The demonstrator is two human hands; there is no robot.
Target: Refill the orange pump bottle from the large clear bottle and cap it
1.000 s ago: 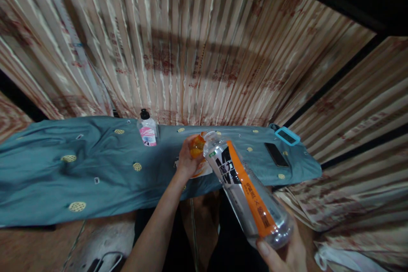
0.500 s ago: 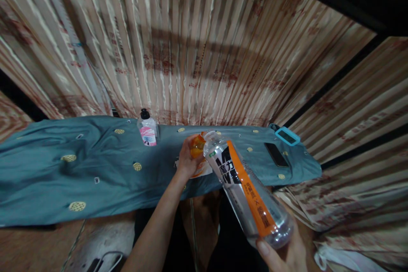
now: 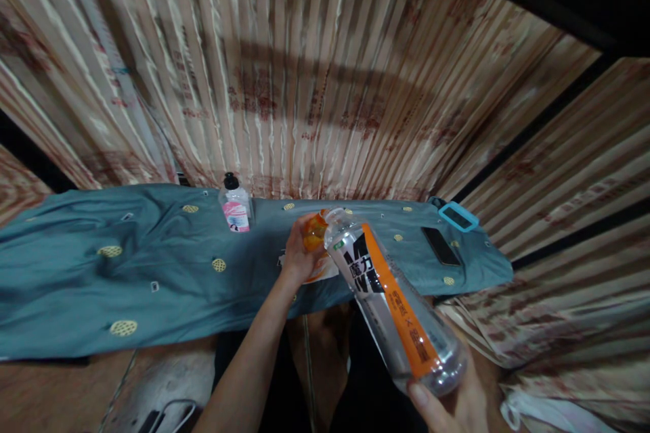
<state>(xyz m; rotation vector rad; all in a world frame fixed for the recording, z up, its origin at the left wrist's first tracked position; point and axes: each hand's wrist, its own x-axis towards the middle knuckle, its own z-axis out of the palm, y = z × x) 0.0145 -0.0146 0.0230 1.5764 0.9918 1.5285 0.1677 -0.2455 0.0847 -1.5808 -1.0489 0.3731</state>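
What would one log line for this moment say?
left hand: grips orange cap | right hand: holds base of clear bottle, tilted | behind: small pink-label bottle on blue cloth

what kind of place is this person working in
Probably a home room, though I can't be sure: a teal patterned cloth drapes a low surface, striped pinkish curtains hang behind it, and a black smartphone lies on the cloth.

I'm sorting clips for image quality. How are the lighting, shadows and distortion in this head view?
Head view: dim and warm; a broad shadow band crosses the striped curtain; wide-angle bending curves the cloth-covered table; glare glints on the clear bottle held by the right hand; the left hand at its cap is slightly soft.
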